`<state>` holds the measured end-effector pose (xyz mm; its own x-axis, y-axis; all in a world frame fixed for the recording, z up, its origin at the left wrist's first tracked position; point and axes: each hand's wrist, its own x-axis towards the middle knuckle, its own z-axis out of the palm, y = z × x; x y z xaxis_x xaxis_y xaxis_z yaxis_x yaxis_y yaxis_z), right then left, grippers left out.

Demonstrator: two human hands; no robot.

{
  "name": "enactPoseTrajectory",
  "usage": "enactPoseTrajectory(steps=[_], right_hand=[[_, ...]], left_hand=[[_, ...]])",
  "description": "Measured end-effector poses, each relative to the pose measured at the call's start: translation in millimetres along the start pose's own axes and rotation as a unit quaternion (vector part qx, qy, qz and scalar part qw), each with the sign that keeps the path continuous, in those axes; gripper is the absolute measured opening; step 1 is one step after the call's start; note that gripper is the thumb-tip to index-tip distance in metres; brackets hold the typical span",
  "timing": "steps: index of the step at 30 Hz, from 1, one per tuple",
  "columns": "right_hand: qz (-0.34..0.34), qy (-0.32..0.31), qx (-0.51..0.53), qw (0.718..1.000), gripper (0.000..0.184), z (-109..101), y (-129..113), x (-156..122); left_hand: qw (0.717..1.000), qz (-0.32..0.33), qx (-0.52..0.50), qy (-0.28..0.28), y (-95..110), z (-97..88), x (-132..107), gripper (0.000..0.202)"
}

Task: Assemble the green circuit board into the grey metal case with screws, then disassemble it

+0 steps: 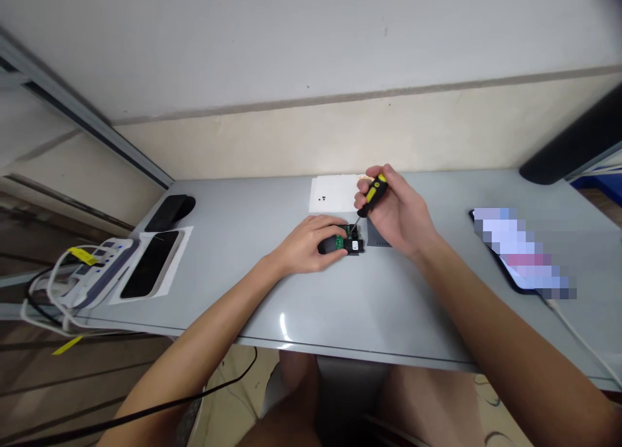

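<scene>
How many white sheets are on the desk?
2: the middle sheet, at the back, partly behind the right hand; the left sheet, under a dark-screened phone. Others may be hidden.

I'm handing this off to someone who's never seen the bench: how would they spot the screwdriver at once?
On the grey desk, find the white sheet against the back wall. Just in front, the left hand holds a small device; the screwdriver slants down to it from the right hand. Its black-and-yellow handle sets it apart from the black-and-green device.
</scene>
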<state>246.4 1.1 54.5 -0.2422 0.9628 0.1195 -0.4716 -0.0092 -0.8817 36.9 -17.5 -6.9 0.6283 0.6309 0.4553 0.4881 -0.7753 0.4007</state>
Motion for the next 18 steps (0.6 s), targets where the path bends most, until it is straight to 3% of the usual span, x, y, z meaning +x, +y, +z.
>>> enactPoseTrajectory(steps=[8, 15, 18], right_hand=[[-0.019, 0.036, -0.050, 0.998, 0.062, 1.3, 4.4, -0.2], [0.002, 0.007, -0.028, 1.000, 0.042, 3.0, -4.8, -0.4], [-0.020, 0.017, -0.021, 0.999, 0.048, 0.1, -1.0, -0.9]], left_hand=[[1.000, -0.007, -0.004, -0.006, 1.2, -0.3, 0.6, 0.019], [1.000, -0.011, -0.004, -0.006, 0.0, 0.3, -0.6, 0.021], [1.000, -0.002, -0.003, -0.001, -0.7, 0.3, -0.2, 0.021]])
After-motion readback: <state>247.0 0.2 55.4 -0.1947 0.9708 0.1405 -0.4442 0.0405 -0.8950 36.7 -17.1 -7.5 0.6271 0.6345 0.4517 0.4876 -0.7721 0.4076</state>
